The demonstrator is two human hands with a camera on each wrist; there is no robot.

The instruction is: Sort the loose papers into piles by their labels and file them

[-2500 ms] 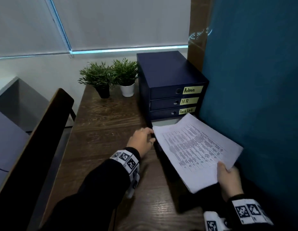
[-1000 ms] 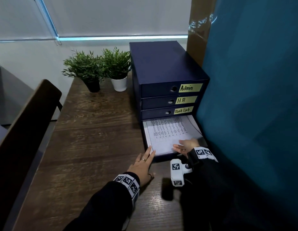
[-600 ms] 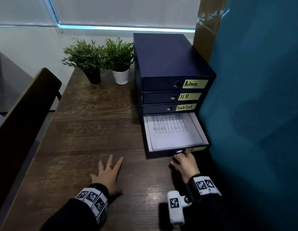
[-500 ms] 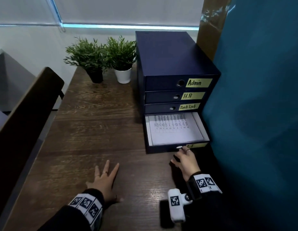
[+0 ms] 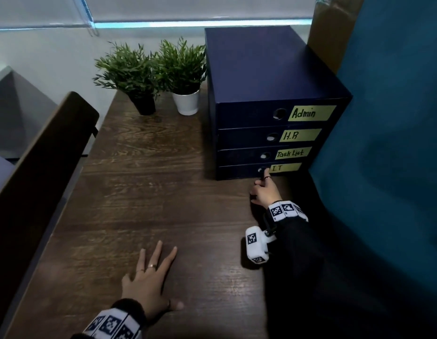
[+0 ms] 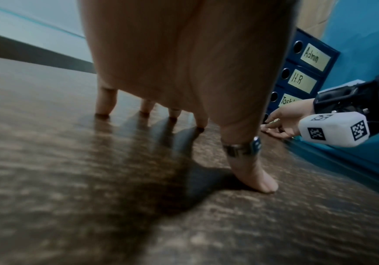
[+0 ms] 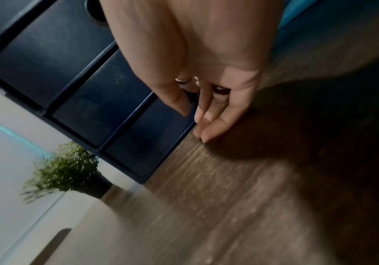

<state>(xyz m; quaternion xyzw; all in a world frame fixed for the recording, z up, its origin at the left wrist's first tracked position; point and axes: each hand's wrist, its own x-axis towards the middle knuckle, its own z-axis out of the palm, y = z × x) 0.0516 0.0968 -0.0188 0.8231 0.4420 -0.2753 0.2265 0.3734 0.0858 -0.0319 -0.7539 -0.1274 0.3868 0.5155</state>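
At the foot of the drawer unit, the right hand reaches one extended finger to the hole of the closed bottom drawer labelled I.T, while the left hand lies flat, fingers spread, on the desk, well apart.

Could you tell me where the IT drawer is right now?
In the head view, the IT drawer sits closed at the bottom of the file box, under Task List, with the right hand at its finger hole.

The left hand lies flat, fingers spread, at lower centre; the right hand, right of centre, extends one finger forward, the others curled.
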